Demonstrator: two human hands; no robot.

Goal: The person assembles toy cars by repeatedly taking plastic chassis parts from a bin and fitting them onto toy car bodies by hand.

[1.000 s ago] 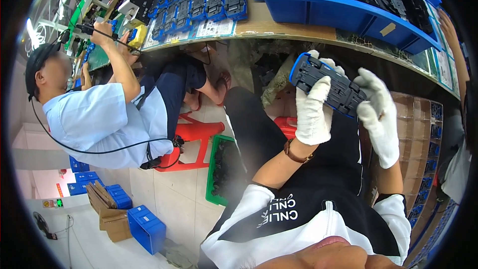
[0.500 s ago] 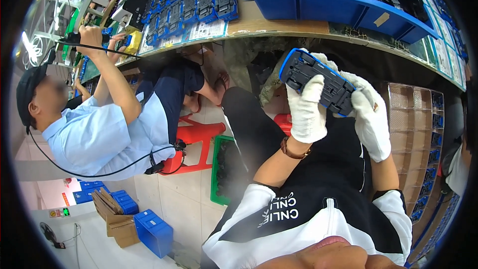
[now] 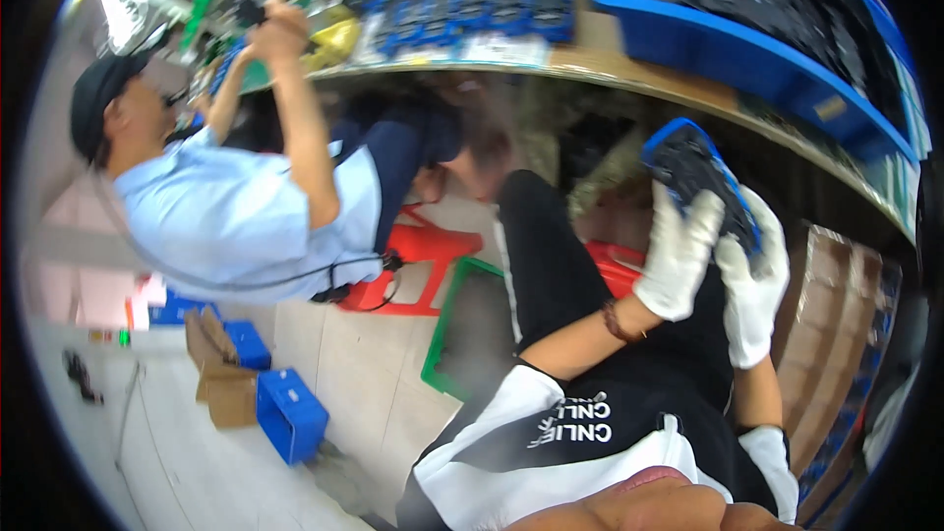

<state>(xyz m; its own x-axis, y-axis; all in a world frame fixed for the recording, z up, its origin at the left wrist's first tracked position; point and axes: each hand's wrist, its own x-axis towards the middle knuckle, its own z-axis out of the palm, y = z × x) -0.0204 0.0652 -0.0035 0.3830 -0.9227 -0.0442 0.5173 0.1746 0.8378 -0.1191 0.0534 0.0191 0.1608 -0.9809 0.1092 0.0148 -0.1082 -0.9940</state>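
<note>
A black-and-blue part that looks like a toy car's underside [image 3: 683, 165] is held up in front of my lap, below the bench edge. Its black moulded side faces me and a blue rim runs round it. Wearing a white glove, my left hand [image 3: 681, 254] is closed on its near left side. My right hand [image 3: 759, 285], gloved in white too, grips its lower right end. The part is tilted, and fingers cover its lower end. The picture is somewhat blurred by motion.
On the bench stand a large blue bin [image 3: 767, 49] of black parts and rows of blue-and-black pieces [image 3: 472, 0]. A co-worker in a light blue shirt [image 3: 226, 206] sits left on a red stool [image 3: 418, 261]. A compartmented brown tray [image 3: 826, 334] is at right; a green crate [image 3: 447, 324] sits on the floor.
The view has swung, shifting the surroundings. The part in my hands has turned to a steeper slant, and my hands have drawn closer together at its lower end. The co-worker's hands have moved together.
</note>
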